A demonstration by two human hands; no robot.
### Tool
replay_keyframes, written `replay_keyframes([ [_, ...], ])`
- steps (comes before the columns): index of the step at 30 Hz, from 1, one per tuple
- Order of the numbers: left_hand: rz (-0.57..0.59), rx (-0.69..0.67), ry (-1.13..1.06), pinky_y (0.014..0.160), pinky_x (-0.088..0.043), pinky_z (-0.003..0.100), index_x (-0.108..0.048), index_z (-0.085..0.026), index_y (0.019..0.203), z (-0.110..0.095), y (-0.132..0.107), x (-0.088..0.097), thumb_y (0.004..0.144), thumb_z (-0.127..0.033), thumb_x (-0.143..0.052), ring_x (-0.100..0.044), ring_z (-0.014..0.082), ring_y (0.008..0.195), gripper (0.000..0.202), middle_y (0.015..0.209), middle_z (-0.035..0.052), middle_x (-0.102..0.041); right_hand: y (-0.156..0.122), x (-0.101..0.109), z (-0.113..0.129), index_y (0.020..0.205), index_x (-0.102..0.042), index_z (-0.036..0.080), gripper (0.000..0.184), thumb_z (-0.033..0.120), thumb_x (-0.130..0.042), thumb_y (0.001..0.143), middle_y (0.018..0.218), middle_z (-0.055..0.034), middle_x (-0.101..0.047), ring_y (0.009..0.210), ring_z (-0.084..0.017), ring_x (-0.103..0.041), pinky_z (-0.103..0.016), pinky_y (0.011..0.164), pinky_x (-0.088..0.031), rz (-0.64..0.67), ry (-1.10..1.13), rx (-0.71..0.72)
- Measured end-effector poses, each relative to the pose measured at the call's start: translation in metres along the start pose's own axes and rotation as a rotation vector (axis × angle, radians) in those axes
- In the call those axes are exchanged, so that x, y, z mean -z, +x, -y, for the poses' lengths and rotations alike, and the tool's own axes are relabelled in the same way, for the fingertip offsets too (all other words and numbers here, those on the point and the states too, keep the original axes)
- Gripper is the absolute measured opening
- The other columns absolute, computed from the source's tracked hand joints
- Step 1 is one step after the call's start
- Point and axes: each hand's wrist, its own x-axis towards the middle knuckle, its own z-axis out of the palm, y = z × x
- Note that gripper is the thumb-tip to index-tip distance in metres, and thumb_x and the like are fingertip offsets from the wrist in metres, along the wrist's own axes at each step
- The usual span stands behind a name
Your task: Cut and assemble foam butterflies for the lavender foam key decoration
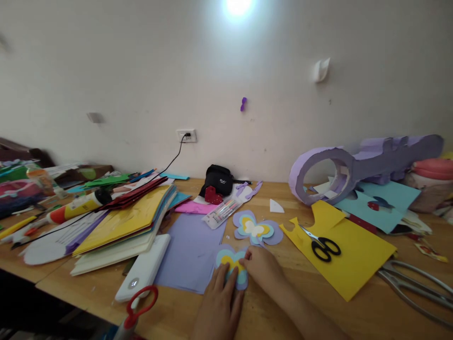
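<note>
A layered paper butterfly [220,257] in purple, light blue and yellow lies on the wooden table in front of me. My left hand [222,302] lies flat over its lower left part, fingers stretched out and spread. At its right side is my right hand [264,268], fingers curled and closed at the edge of the yellow layer. The fingertips partly hide what they pinch. Just beyond, a second paper butterfly [271,231] has a white top layer. Purple paper sheets [191,252] lie left of my hands.
Black-handled scissors [323,248] rest on cut yellow paper [348,264] at right. A white power bank [145,269], red-handled scissors [141,302] and a stack of coloured paper [123,222] occupy the left. Behind are pens [222,212], a black pouch [217,179] and a large purple paper key [371,160].
</note>
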Motion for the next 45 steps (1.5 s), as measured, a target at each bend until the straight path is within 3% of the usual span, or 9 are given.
replay_keyframes([
  [13, 0.03, 0.01, 0.024, 0.11, -0.041, 0.052, -0.055, -0.016, 0.137, -0.002, 0.001, 0.003, 0.096, -0.032, -0.038, -0.046, 0.0334, 0.136, 0.048, 0.146, 0.0173, -0.05, 0.002, -0.008, -0.003, 0.083, -0.07, 0.019, 0.01, 0.027, -0.063, 0.084, 0.087, -0.0043, -0.075, 0.083, -0.019, -0.067, -0.026, 0.062, -0.036, -0.025, -0.01, 0.033],
  [17, -0.015, -0.017, 0.034, 0.109, -0.042, 0.05, -0.055, -0.017, 0.137, 0.001, 0.0, -0.002, 0.097, -0.034, -0.037, -0.047, 0.0321, 0.135, 0.047, 0.144, 0.0156, -0.052, 0.0, 0.013, -0.01, 0.091, -0.069, 0.02, 0.015, 0.032, -0.059, 0.088, 0.086, -0.0036, -0.074, 0.08, -0.018, -0.067, -0.025, 0.063, -0.038, -0.062, 0.032, 0.064],
  [21, -0.045, -0.029, 0.057, 0.108, -0.045, 0.048, -0.055, -0.019, 0.138, 0.006, 0.0, -0.006, 0.096, -0.034, -0.038, -0.049, 0.0305, 0.133, 0.047, 0.143, 0.0134, -0.054, -0.005, 0.06, -0.05, 0.093, -0.07, 0.019, 0.017, 0.026, -0.055, 0.091, 0.094, -0.0083, -0.074, 0.09, -0.024, -0.067, -0.03, 0.072, -0.042, -0.301, -0.179, 0.016],
  [24, -0.068, -0.044, 0.052, 0.107, -0.046, 0.047, -0.054, -0.021, 0.138, 0.009, -0.001, -0.009, 0.097, -0.034, -0.038, -0.05, 0.0297, 0.133, 0.047, 0.144, 0.0123, -0.054, -0.012, 0.087, -0.095, 0.109, -0.068, 0.018, 0.025, 0.023, -0.062, 0.085, 0.114, -0.0162, -0.068, 0.108, -0.034, -0.06, -0.038, 0.082, -0.042, -0.422, -0.436, -0.067],
  [30, -0.114, -0.067, 0.018, 0.107, -0.046, 0.046, -0.05, -0.023, 0.142, 0.012, -0.003, -0.012, 0.097, -0.034, -0.038, -0.051, 0.0281, 0.132, 0.047, 0.144, 0.0109, -0.054, -0.022, 0.095, -0.152, 0.105, -0.07, 0.016, 0.024, 0.023, -0.061, 0.084, 0.106, -0.0168, -0.069, 0.1, -0.032, -0.064, -0.035, 0.08, -0.045, -0.399, -0.438, -0.165],
  [34, -0.147, -0.07, -0.018, 0.107, -0.046, 0.045, -0.047, -0.021, 0.144, 0.011, -0.002, -0.011, 0.097, -0.032, -0.038, -0.052, 0.0269, 0.131, 0.049, 0.142, 0.0114, -0.056, -0.026, 0.095, -0.146, 0.111, -0.067, 0.011, 0.031, 0.028, -0.059, 0.085, 0.109, -0.0212, -0.066, 0.1, -0.035, -0.063, -0.039, 0.076, -0.045, -0.392, -0.442, -0.247],
  [37, -0.157, -0.059, -0.066, 0.108, -0.045, 0.046, -0.045, -0.02, 0.144, 0.009, -0.001, -0.009, 0.096, -0.032, -0.041, -0.052, 0.0272, 0.132, 0.05, 0.142, 0.0117, -0.056, -0.023, 0.093, -0.133, 0.115, -0.066, 0.013, 0.032, 0.029, -0.052, 0.091, 0.115, -0.0198, -0.065, 0.108, -0.034, -0.06, -0.04, 0.081, -0.043, -0.444, -0.478, -0.143],
  [40, -0.163, -0.014, -0.124, 0.108, -0.045, 0.049, -0.04, -0.02, 0.146, 0.008, -0.002, -0.007, 0.094, -0.034, -0.044, -0.05, 0.0286, 0.133, 0.054, 0.146, 0.0125, -0.052, -0.015, 0.087, -0.122, 0.115, -0.067, 0.016, 0.031, 0.033, -0.056, 0.091, 0.118, -0.0178, -0.065, 0.111, -0.033, -0.059, -0.039, 0.083, -0.042, -0.383, -0.468, -0.059],
  [45, -0.162, 0.038, -0.21, 0.11, -0.043, 0.048, -0.033, -0.015, 0.149, 0.011, -0.004, -0.009, 0.091, -0.035, -0.046, -0.046, 0.0301, 0.136, 0.062, 0.152, 0.0168, -0.042, -0.004, 0.083, -0.114, 0.093, -0.073, 0.017, 0.025, 0.016, -0.048, 0.093, 0.105, -0.0134, -0.072, 0.102, -0.028, -0.065, -0.035, 0.08, -0.042, -0.253, -0.444, 0.006],
])
